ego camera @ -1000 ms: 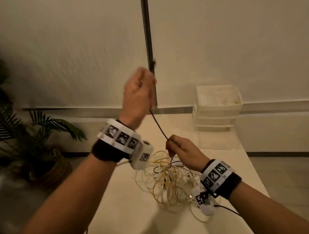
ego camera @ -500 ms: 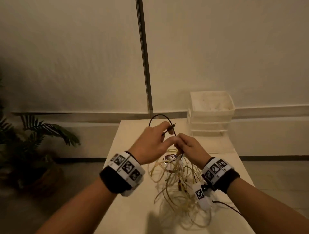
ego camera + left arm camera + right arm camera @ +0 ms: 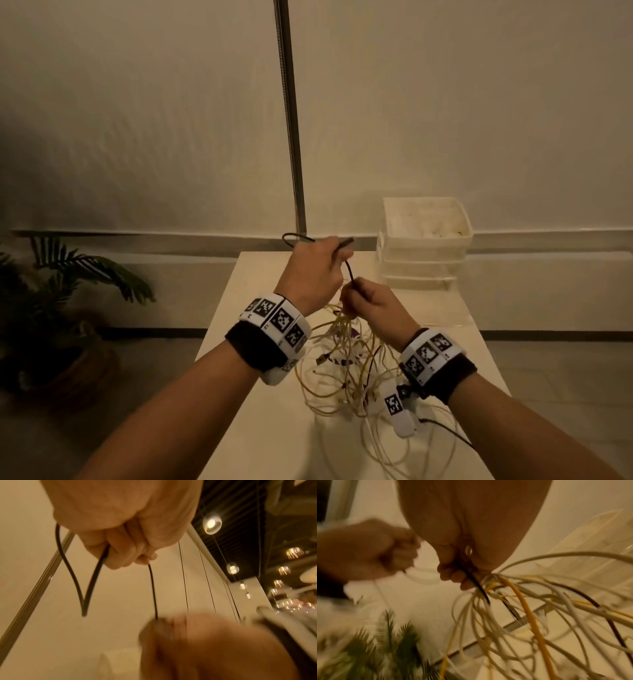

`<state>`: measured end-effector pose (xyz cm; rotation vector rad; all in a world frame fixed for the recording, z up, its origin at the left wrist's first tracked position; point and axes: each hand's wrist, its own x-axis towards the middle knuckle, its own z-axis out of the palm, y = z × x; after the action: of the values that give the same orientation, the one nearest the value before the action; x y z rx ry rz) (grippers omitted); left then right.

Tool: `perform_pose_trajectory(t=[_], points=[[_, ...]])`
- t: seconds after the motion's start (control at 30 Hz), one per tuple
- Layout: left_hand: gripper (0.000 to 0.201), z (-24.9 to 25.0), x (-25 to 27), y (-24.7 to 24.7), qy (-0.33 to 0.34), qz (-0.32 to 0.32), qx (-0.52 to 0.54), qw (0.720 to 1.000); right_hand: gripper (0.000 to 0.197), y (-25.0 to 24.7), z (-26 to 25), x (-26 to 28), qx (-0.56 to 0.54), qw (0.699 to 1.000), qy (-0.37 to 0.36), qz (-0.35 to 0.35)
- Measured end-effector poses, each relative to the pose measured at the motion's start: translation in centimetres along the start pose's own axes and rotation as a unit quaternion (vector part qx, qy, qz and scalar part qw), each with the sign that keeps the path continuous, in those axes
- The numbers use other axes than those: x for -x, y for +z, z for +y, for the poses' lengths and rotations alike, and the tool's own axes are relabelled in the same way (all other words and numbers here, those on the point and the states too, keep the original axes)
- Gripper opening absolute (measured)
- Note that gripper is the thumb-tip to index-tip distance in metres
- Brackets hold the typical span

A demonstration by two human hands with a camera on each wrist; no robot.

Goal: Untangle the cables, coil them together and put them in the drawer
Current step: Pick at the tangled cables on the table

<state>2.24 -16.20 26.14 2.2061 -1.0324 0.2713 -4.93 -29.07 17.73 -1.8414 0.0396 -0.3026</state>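
Observation:
A thin black cable point(image 3: 349, 270) runs between my two hands above the table. My left hand point(image 3: 315, 267) grips it in a fist, with a loop point(image 3: 291, 237) sticking out to the left and its plug end point(image 3: 346, 242) to the right; the folded loop point(image 3: 82, 588) shows in the left wrist view. My right hand point(image 3: 368, 301) pinches the same cable point(image 3: 476, 584) together with the top of a tangle of white and yellow cables point(image 3: 346, 363) that hangs from it onto the table point(image 3: 260, 342). A white drawer unit point(image 3: 424, 246) stands at the table's back right.
A potted palm point(image 3: 61, 308) stands on the floor left of the table. A metal strip point(image 3: 291, 137) runs up the wall behind. A thin black lead point(image 3: 452, 433) trails from my right wrist camera.
My left hand came down from head height to just above my right hand, folding the black cable into a loop. The view has tilted downward.

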Motion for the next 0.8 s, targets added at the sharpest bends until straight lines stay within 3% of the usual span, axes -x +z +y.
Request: perform_pose_trajectory(t=[0.17, 0.23, 0.33, 0.43, 0.5, 0.57, 0.63, 0.73, 0.8], points=[[0.018, 1.3, -0.9, -2.5, -0.006, 0.135, 0.062, 0.989, 0.026, 1.2, 3.1, -0.1, 0.106, 0.993, -0.009, 0.044], [0.019, 1.7, -0.6, -2.9, -0.005, 0.171, 0.078, 0.982, 0.026, 0.9, 2.8, -1.0, 0.071, 0.996, -0.011, 0.044], [0.02, 1.5, -0.9, -3.0, -0.012, 0.152, 0.079, 0.985, 0.024, -0.1, 2.2, -1.4, -0.015, 0.999, 0.022, 0.045], [0.02, 0.2, -1.2, -3.5, -0.01, 0.175, 0.073, 0.982, 0.021, -0.7, 0.8, -1.1, -0.059, 0.996, 0.037, 0.049], [0.015, 0.0, -0.7, -3.1, 0.001, 0.129, 0.056, 0.99, 0.021, -0.8, -0.4, -1.2, -0.108, 0.991, 0.047, 0.065], [0.016, -0.3, -0.4, -2.1, -0.017, 0.084, 0.038, 0.996, 0.021, -0.7, -0.7, -1.6, -0.104, 0.991, 0.056, 0.056], [0.027, -0.6, -0.2, -1.6, -0.028, 0.09, 0.025, 0.995, 0.022, -0.7, -0.3, -1.6, -0.056, 0.995, 0.075, 0.022], [0.042, 0.0, 0.3, -2.1, 0.083, 0.14, 0.023, 0.986, 0.024, -1.2, 0.6, -1.5, -0.047, 0.994, 0.098, 0.02], [0.039, 0.9, 0.5, -2.7, 0.175, 0.131, 0.039, 0.975, 0.028, -1.1, 0.6, -1.5, -0.05, 0.994, 0.089, 0.034]])
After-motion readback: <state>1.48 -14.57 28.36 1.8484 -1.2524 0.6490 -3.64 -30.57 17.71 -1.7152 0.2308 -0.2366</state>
